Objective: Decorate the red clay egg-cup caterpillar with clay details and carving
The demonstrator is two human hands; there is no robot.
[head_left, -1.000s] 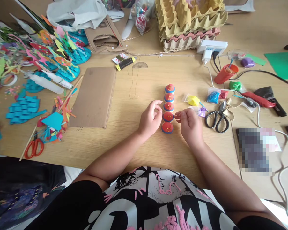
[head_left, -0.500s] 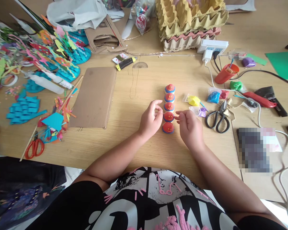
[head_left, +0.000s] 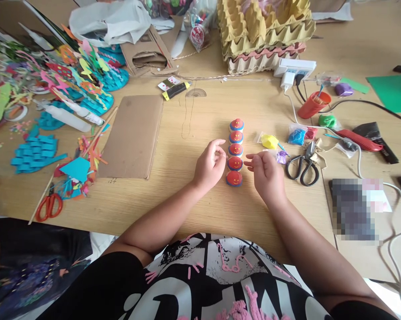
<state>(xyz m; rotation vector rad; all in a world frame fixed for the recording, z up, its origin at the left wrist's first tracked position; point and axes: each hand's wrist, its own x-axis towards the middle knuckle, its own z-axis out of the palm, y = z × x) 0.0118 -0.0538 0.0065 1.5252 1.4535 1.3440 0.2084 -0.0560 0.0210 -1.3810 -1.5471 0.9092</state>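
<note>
Several small red clay faces with yellow features and blue rims stand in a straight row on the table, among them the nearest red clay face and the farthest one. Just left of the row is my left hand, its fingers loosely curved and apart, with nothing visible in them. On the other side, my right hand points its fingers towards the second-nearest face. A small gap separates that hand from the row, and no object shows in it.
To the right lie black-handled scissors, yellow clay, blue clay and an orange cup. Cardboard, red scissors and paper crafts lie left. Egg trays stand behind. Another person's dark clothing shows lower left.
My right hand has shifted slightly right, away from the row. My left hand and the clay faces stay practically in place; the view has tilted a little.
</note>
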